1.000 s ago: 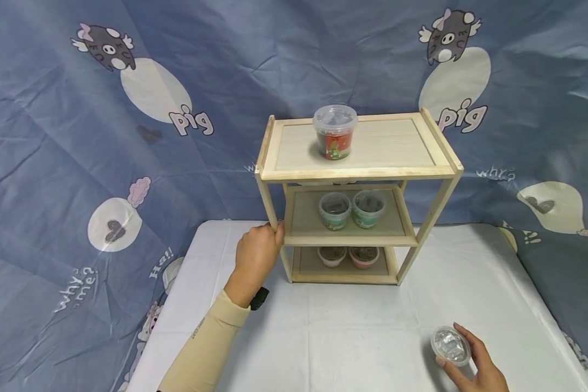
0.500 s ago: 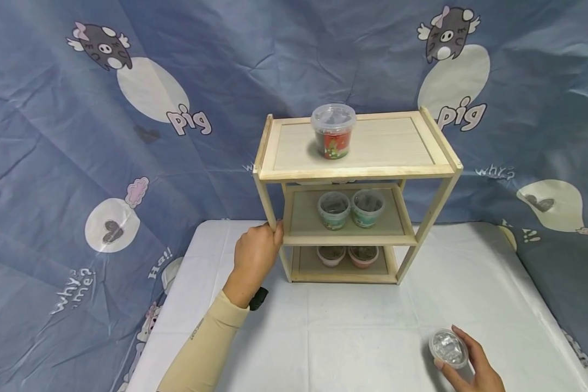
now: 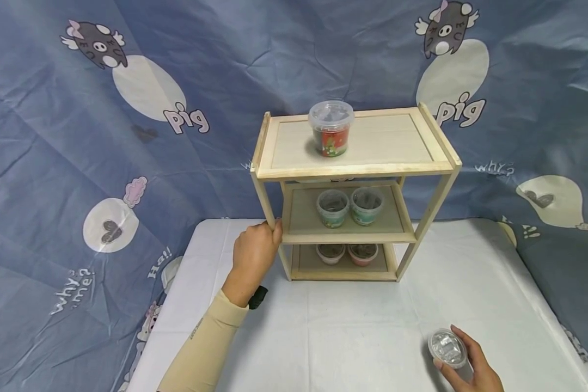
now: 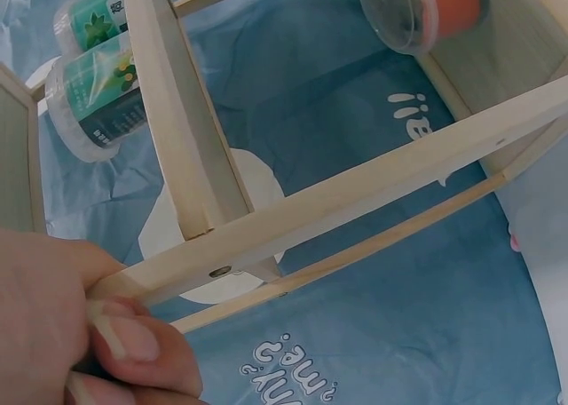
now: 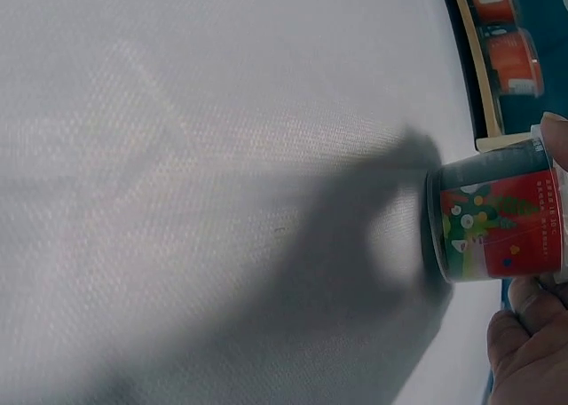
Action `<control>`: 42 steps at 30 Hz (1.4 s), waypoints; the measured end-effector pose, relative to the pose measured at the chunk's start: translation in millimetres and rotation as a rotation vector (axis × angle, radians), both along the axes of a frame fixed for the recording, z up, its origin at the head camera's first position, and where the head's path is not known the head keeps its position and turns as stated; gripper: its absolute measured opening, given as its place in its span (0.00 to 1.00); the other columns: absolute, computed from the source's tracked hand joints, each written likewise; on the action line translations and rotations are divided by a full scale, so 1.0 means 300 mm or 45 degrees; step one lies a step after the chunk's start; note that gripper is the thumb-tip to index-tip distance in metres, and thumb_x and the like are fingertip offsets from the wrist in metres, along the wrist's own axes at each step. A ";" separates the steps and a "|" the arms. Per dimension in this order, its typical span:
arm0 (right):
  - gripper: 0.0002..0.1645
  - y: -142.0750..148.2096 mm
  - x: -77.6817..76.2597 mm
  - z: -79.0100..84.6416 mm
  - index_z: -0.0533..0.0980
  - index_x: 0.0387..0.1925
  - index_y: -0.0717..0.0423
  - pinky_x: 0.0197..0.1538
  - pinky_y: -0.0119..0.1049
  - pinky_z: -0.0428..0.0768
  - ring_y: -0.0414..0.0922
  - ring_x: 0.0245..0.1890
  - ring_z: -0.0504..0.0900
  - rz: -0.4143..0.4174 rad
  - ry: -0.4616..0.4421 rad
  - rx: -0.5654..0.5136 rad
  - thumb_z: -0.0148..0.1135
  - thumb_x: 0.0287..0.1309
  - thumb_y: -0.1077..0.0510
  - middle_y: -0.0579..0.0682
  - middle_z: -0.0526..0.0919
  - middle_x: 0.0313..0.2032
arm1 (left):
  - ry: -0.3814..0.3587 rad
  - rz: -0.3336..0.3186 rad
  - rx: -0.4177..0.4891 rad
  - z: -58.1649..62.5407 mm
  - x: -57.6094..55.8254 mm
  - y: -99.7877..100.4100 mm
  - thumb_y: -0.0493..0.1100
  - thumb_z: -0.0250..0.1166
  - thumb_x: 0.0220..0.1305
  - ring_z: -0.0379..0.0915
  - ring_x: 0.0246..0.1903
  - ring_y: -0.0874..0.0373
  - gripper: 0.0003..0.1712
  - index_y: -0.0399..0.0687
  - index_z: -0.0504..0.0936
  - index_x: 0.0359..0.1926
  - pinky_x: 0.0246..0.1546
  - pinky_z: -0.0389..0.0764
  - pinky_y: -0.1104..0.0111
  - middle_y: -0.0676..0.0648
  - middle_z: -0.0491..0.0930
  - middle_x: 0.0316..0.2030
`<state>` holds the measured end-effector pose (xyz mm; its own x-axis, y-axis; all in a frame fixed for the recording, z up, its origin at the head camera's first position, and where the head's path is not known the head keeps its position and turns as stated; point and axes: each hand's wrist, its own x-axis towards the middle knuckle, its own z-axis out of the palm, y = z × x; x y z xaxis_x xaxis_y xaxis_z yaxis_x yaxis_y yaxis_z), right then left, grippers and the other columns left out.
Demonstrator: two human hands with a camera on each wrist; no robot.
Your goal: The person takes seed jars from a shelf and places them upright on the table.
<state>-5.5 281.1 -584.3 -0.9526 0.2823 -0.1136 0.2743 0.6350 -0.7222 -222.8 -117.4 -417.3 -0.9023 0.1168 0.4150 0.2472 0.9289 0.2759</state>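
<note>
A three-tier wooden shelf (image 3: 357,238) stands on the white cloth. My left hand (image 3: 256,246) grips its left front post at middle-tier height; in the left wrist view curled fingers (image 4: 133,347) wrap the post (image 4: 346,192). Near the front right, my right hand (image 3: 475,365) holds a clear-lidded plastic tub (image 3: 447,348) between thumb and fingers. The right wrist view shows this tub's red printed label (image 5: 510,218). Its base is at or just above the cloth; I cannot tell which. A similar red-labelled tub (image 3: 331,129) sits on the top tier, left of centre.
Two green-labelled tubs, a left one (image 3: 332,208) and a right one (image 3: 366,206), stand side by side on the middle tier. Below them are a pale tub (image 3: 330,253) and a pinkish-red tub (image 3: 363,253). A blue patterned curtain (image 3: 215,65) hangs behind the table (image 3: 353,337).
The scene drifts slightly up and left as the head view shifts. Both hands keep their holds, on the shelf post and on the tub.
</note>
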 end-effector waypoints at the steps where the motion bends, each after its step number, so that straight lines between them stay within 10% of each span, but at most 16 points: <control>1: 0.58 0.000 0.001 0.000 0.52 0.73 0.55 0.46 0.64 0.71 0.69 0.56 0.70 0.002 0.005 0.006 0.71 0.50 0.39 0.69 0.68 0.60 | 0.002 0.003 -0.002 0.001 0.000 -0.001 0.54 0.47 0.75 0.63 0.06 0.56 0.33 0.51 0.66 0.09 0.05 0.61 0.63 0.52 0.65 0.07; 9: 0.58 -0.010 0.002 -0.003 0.53 0.72 0.58 0.51 0.65 0.68 0.70 0.59 0.68 -0.036 0.067 0.008 0.74 0.48 0.42 0.65 0.67 0.63 | 0.039 -0.006 -0.012 0.003 0.002 -0.006 0.53 0.47 0.75 0.62 0.06 0.56 0.33 0.51 0.65 0.09 0.05 0.61 0.64 0.52 0.64 0.06; 22: 0.68 0.061 -0.010 0.034 0.39 0.75 0.55 0.53 0.68 0.64 0.71 0.64 0.56 0.070 -0.376 -0.131 0.62 0.49 0.26 0.72 0.45 0.70 | 0.038 -0.010 -0.018 0.012 -0.001 -0.007 0.53 0.47 0.75 0.61 0.05 0.56 0.33 0.51 0.65 0.09 0.04 0.61 0.64 0.51 0.63 0.06; 38: 0.74 0.085 -0.020 0.057 0.26 0.74 0.54 0.55 0.72 0.57 0.77 0.64 0.49 0.086 -0.388 -0.051 0.64 0.50 0.28 0.73 0.34 0.70 | 0.058 -0.008 -0.040 -0.002 0.000 -0.001 0.52 0.49 0.74 0.61 0.05 0.56 0.33 0.52 0.64 0.07 0.04 0.60 0.63 0.52 0.62 0.05; 42: 0.70 0.084 -0.017 0.088 0.28 0.74 0.50 0.47 0.67 0.68 0.76 0.58 0.61 0.098 -0.281 0.017 0.63 0.52 0.29 0.74 0.40 0.70 | 0.057 -0.008 -0.038 -0.002 0.001 -0.003 0.52 0.49 0.74 0.61 0.05 0.56 0.33 0.51 0.64 0.08 0.04 0.61 0.63 0.52 0.62 0.06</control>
